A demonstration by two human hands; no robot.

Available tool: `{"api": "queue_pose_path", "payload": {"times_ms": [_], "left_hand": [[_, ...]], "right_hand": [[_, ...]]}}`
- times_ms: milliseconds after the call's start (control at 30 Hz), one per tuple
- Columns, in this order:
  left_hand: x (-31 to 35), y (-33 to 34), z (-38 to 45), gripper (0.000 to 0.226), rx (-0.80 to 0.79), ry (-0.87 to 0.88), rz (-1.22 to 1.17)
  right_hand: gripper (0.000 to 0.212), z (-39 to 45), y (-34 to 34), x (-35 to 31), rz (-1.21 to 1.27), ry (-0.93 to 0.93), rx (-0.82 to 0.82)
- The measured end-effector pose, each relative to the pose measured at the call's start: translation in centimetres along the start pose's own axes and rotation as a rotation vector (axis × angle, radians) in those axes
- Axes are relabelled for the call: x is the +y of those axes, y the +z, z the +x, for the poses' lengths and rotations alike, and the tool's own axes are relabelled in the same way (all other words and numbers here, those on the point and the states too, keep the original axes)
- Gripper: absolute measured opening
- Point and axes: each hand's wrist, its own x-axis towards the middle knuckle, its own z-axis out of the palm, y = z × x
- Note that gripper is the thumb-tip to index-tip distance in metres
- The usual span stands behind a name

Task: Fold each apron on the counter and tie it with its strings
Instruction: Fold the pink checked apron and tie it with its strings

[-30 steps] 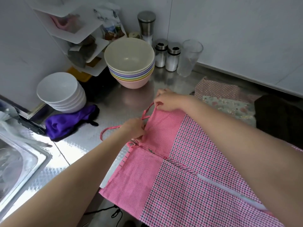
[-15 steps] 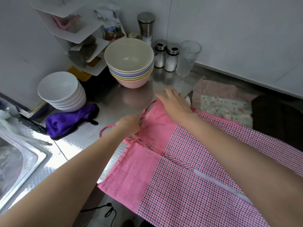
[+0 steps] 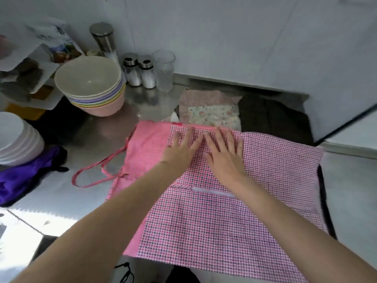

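Pink checked apron lies spread mid-frame on the steel desk; left hand and right hand press it side by side, fingers flat.

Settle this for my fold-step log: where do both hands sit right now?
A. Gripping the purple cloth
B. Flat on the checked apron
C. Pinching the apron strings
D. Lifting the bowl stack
B: the left hand and right hand lie with straight fingers on the pink checked apron.
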Motion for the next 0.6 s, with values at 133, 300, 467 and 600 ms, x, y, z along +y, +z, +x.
{"api": "queue_pose_path", "payload": {"times_ms": [133, 300, 467, 600], "left_hand": [[2.7, 0.7, 0.9, 0.087, -0.209, -0.055, 0.064], [2.8, 1.2, 1.5, 0.085, -0.230, -0.079, 0.128], [1.2, -1.8, 3.6, 0.066, -0.045, -0.044, 0.041], [1.5, -2.9, 5.4, 0.057, 0.082, -0.048, 0.007]], "right_hand": [[0.066, -3.4, 1.8, 6.5, 0.130, 0.333, -0.118], [0.072, -4.5, 1.6, 13.3, 0.327, 0.594, -0.317], [0.061, -2.3, -1.6, 14.0, 0.148, 0.574, -0.120], [0.048, 0.4, -3.6, 11.9, 0.123, 0.129, 0.024]]}}
